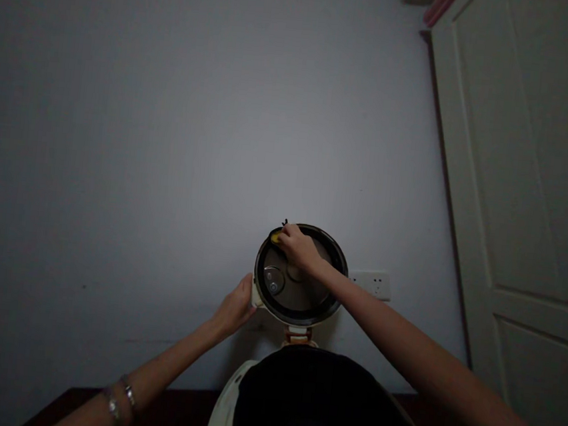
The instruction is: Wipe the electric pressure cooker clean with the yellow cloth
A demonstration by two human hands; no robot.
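Observation:
An electric cooker [222, 408] stands open in front of me, its dark inner pot [317, 394] facing up. Its round lid [300, 298] is raised on the hinge at the back, with the metal inner face turned toward me. My left hand [235, 305] grips the lid's left edge, fingers partly hidden behind it. Pinched in my right hand [297, 244] is a small yellow sponge [276, 238], pressed against the upper left of the lid's inner rim. A round valve part [273, 281] shows on the lid's lower left.
The cooker rests on a dark red table [179, 407] against a pale wall [196, 131]. A wall socket [380, 284] is just right of the lid, partly behind my right forearm. A white panelled door [527, 196] stands at the right.

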